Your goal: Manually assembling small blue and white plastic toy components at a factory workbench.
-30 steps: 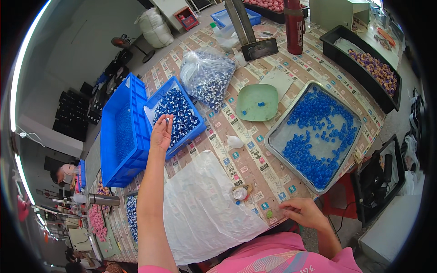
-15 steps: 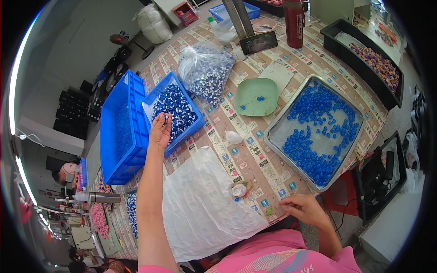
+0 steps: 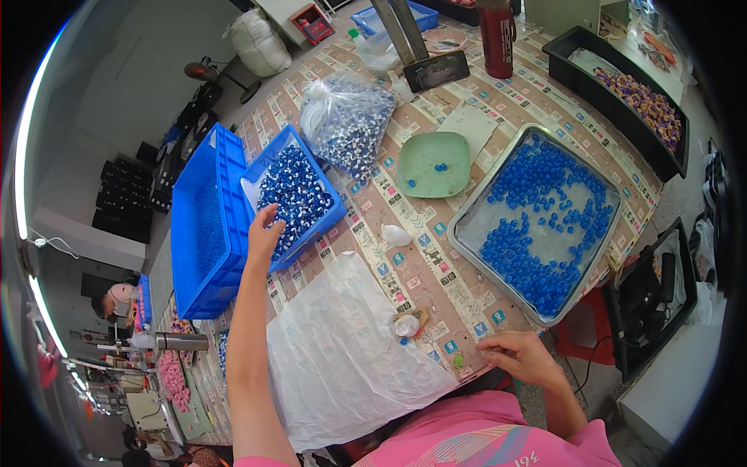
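My left hand [image 3: 264, 232] is over the near left edge of a small blue tray [image 3: 336, 212] filled with blue-and-white beads [image 3: 294, 187]. Its thumb and forefinger are curved with a gap between them, and I see nothing held there. At the table's front edge my right hand [image 3: 523, 356] rests with fingers loosely stretched and nothing in them. A small green piece [image 3: 458, 360] lies just left of its fingertips. Translucent blue beads [image 3: 537, 268] are spread in a metal tray [image 3: 465, 251] beyond that hand.
A deep blue crate [image 3: 237, 241] adjoins the small tray. Behind stands a clear bag of beads [image 3: 346, 128]. A green dish [image 3: 433, 183] holds a few blue beads. White sheeting [image 3: 342, 350] covers the near table; a red bottle [image 3: 496, 43] and phone [image 3: 436, 71] stand at the back.
My left hand has drawn back slightly toward me and left, and its fingers have parted; the white-and-blue bead in its fingertips is gone from them. My right hand stays put.
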Motion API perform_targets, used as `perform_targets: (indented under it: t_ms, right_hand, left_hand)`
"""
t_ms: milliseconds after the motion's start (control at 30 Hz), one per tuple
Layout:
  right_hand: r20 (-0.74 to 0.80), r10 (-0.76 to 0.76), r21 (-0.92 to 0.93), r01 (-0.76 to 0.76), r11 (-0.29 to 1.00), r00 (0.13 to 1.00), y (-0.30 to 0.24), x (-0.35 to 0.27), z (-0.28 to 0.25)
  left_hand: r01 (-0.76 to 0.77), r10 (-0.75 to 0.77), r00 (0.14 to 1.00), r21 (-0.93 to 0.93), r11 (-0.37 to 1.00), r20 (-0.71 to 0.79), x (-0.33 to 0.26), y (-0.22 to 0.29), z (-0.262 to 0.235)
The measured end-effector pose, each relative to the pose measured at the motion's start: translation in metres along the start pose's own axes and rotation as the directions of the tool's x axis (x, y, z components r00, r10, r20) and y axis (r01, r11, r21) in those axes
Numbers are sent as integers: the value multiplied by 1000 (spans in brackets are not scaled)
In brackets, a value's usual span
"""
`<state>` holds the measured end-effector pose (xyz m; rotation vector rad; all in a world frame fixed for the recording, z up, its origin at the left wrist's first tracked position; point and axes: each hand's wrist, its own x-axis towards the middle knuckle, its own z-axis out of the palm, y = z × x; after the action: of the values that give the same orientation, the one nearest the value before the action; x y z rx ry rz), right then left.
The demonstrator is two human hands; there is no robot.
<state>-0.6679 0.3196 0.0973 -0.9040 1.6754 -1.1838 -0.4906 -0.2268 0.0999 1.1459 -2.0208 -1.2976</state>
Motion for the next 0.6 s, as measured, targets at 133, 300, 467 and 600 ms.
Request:
perform_targets:
  t_ms: [133, 300, 467, 600]
  right_hand:
    - [1, -17, -26, 17, 1000, 1000, -1, 7, -2]
    - [-17, 12, -20, -12, 1000, 1000, -8, 16, 0]
    - [-58, 6, 2, -6, 1000, 998, -19, 22, 2]
    - [-16, 67, 57, -66, 996, 998, -33, 33, 8]
  left_hand:
    - [16, -92, 990, 574, 819, 103, -1, -2, 1]
    - [49, -121, 992, 788, 613, 32, 24, -12, 23]
    - [-52, 79, 997, 617, 785, -16, 81, -34, 16]
    - [30, 38, 988, 432, 901, -147, 129, -47, -11]
